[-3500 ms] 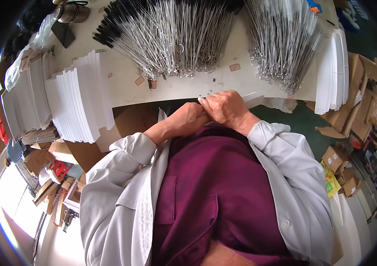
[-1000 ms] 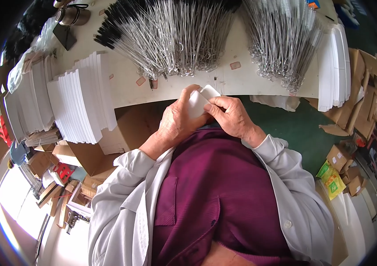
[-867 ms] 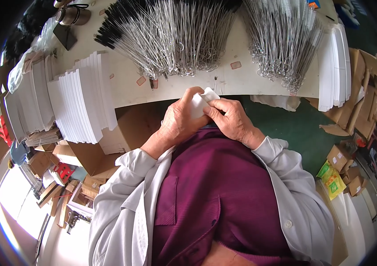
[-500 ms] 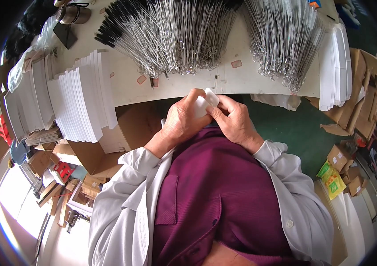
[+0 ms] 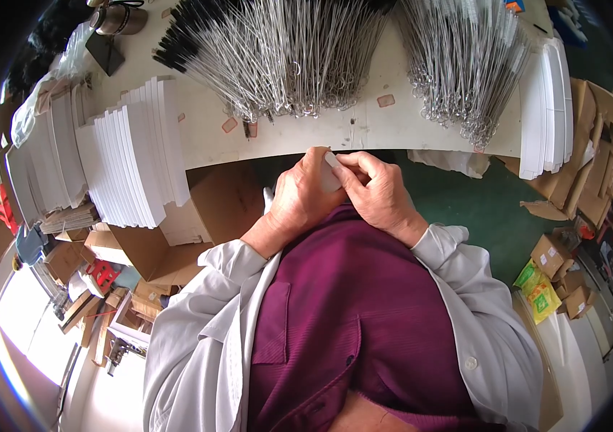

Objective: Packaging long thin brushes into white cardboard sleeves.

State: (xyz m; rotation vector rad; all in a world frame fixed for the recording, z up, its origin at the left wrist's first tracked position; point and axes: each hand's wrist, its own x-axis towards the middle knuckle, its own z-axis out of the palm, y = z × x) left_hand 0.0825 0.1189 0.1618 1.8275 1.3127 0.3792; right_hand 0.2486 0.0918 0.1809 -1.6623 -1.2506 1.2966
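Observation:
Close to my body, just off the near edge of the table (image 5: 278,144), both hands meet around a small white piece (image 5: 330,178) with a rounded end. My left hand (image 5: 296,193) is closed around it from the left. From the other side, the thumb and curled fingers of my right hand (image 5: 382,191) pinch at its upper end. Most of the piece is hidden by the fingers, so its kind is unclear. Beyond my hands lies a wide bundle of thin wire brushes (image 5: 285,68) with looped ends and black bristles.
A second bundle of wire brushes (image 5: 461,72), with pale bristles, lies to the right. Stacks of flat white cartons stand at the left (image 5: 123,162) and right (image 5: 546,108). An open cardboard box (image 5: 224,205) sits below the table's left part. A metal flask (image 5: 115,19) is far left.
My hands have drawn closer together. The white piece, which stuck up with two parts showing, is now mostly covered by my fingers.

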